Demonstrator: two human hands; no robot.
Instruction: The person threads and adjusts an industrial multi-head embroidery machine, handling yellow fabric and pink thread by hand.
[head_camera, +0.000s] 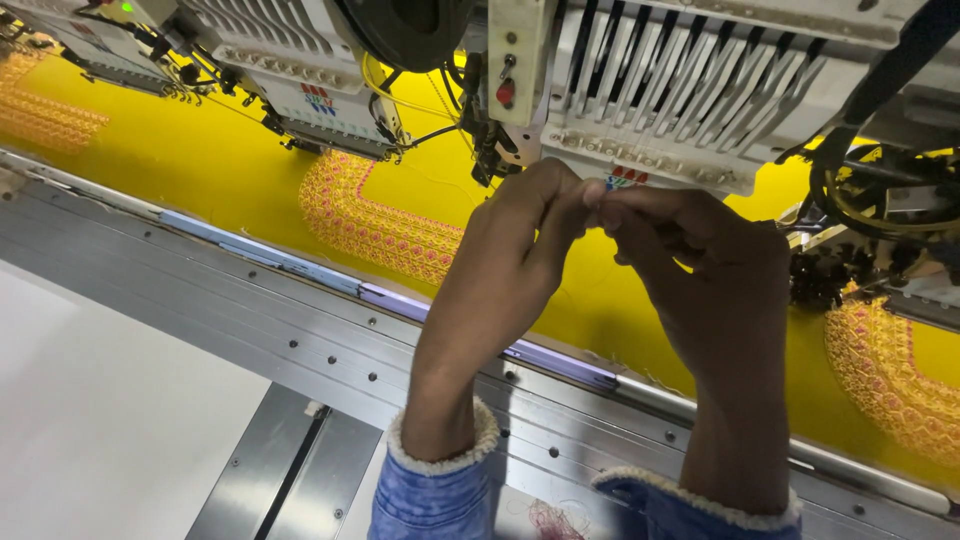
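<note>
Stretched yellow embroidery fabric (230, 165) beneath white multi-needle machine head (660, 110): keep your left hand (505, 260) and right hand (715, 285) fingertips pinched together, steady, whatever fine thing they grip unseen.

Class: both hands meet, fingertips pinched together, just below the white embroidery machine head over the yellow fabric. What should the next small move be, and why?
Probably lift the pinched fingertips toward the embroidery head. The left hand and right hand meet in a shared grip right beneath it, above the yellow fabric. What they pinch is too fine to see.
</note>
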